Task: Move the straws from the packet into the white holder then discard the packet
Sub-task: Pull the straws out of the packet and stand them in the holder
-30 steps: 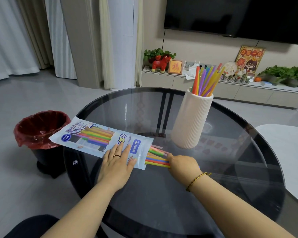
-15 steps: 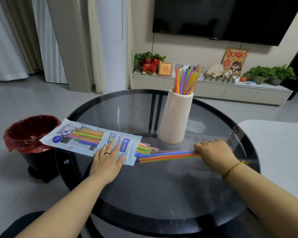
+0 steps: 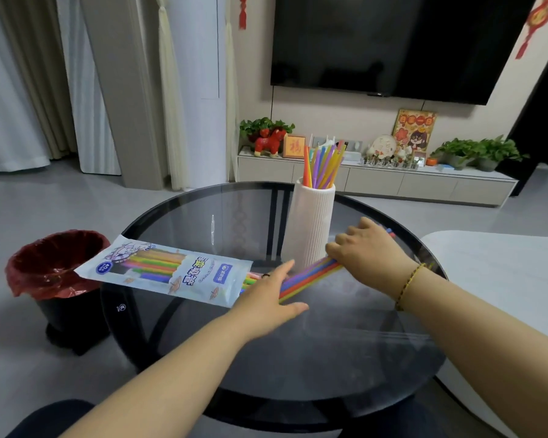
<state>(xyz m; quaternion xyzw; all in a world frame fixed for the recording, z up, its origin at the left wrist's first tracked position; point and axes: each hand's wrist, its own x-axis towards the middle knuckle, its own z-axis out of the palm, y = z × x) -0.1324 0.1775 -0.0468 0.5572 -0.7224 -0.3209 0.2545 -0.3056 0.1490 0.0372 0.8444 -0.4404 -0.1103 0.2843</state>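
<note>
A printed plastic straw packet (image 3: 168, 273) lies on the round glass table (image 3: 329, 358), still holding several coloured straws. My right hand (image 3: 366, 248) grips a bundle of coloured straws (image 3: 307, 278) pulled clear of the packet's open end and tilted up beside the white ribbed holder (image 3: 310, 229). The holder stands upright with several straws (image 3: 321, 165) in it. My left hand (image 3: 271, 294) lies flat and open at the packet's mouth, next to the bundle's lower ends.
A black bin with a red liner (image 3: 54, 273) stands on the floor left of the table, under the packet's far end. A white seat edge (image 3: 503, 273) lies to the right. A TV console with plants and ornaments (image 3: 377, 178) runs along the back wall.
My right hand has drawn the bundle out of the packet to the right and lifted it toward the holder. My left hand slid right, from on top of the packet to its mouth.
</note>
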